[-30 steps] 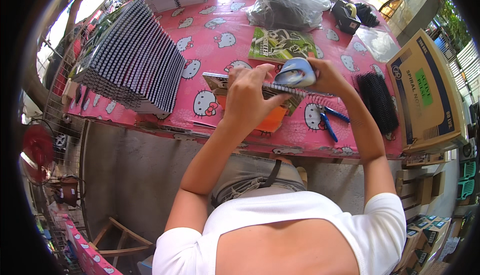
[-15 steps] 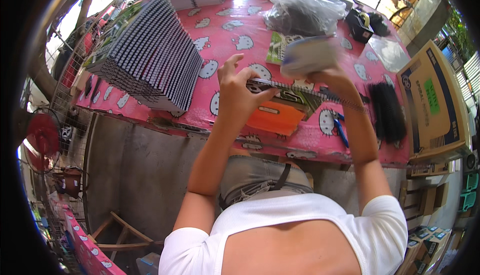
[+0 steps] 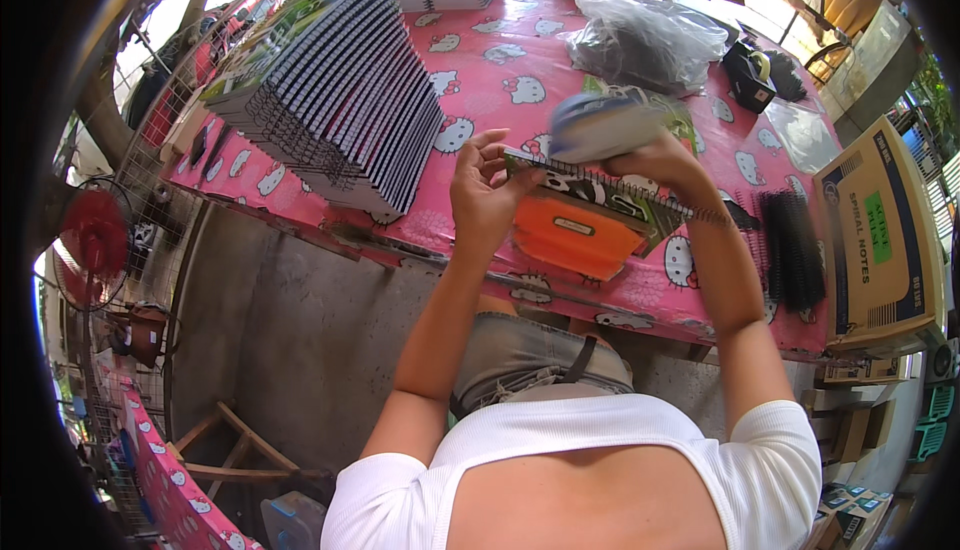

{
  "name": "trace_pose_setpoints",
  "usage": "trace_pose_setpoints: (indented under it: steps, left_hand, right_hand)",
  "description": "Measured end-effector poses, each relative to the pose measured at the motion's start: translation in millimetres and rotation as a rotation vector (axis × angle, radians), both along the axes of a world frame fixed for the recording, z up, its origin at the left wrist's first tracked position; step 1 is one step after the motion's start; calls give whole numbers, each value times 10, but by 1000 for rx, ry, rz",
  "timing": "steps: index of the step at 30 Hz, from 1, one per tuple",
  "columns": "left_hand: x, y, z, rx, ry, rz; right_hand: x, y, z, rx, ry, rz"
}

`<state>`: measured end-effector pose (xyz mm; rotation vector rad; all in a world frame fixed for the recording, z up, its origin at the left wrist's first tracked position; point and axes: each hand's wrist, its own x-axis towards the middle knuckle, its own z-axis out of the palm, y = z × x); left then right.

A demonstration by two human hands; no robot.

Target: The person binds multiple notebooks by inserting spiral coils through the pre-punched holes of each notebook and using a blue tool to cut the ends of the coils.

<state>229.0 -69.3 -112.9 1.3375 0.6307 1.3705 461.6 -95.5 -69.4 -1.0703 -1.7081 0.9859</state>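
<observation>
While the left hand [image 3: 487, 197] pinches the near-left corner of a spiral-bound notebook [image 3: 600, 200] with fingers closed on its edge, the right hand [image 3: 655, 158] grips the same notebook along its far side and also carries a blurred bluish object [image 3: 598, 122] above the wire spine; what that object is cannot be told. The notebook is held just above the pink cartoon-print tablecloth [image 3: 500, 65], over an orange pad [image 3: 575, 238] lying at the table's near edge. At ten o'clock from the hands a tall slanting stack of spiral notebooks [image 3: 335, 90] covers the table's left part. At twelve o'clock lies a clear plastic bag [image 3: 645, 40] with dark contents. At three o'clock black binding coils [image 3: 792, 250] lie beside an open cardboard box [image 3: 880, 230].
</observation>
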Motion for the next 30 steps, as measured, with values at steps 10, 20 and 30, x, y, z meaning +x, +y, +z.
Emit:
trace_pose_setpoints:
  steps: [10, 20, 30]
  left_hand:
    - [-151, 39, -27, -165, -14, -67]
    - [-292, -454, 1258, 785, -107, 420]
    - [221, -905, 188, 498, 371, 99]
  right_hand:
    - [312, -18, -493, 261, -822, -409]
    - [440, -2062, -941, 62, -1082, -737]
    - [-446, -1944, -56, 317, -365, -473]
